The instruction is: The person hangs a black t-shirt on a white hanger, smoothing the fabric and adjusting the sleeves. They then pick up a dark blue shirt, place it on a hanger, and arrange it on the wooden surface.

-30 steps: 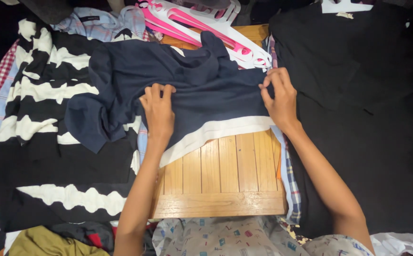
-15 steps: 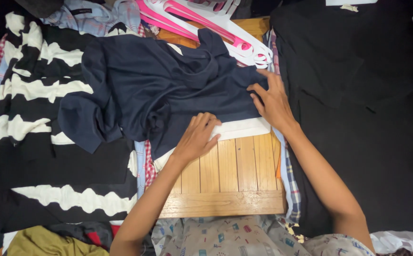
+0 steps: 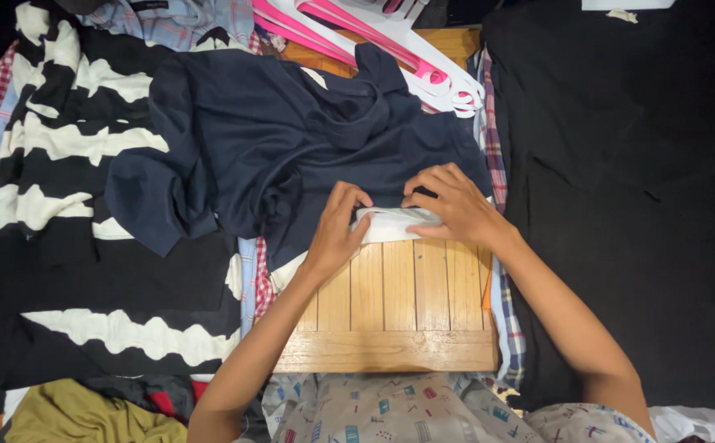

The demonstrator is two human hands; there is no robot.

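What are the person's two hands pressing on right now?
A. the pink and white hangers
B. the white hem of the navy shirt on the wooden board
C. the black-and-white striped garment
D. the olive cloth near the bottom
B: the left hand and right hand both grip the white hem of the navy shirt, folded over the wooden board.
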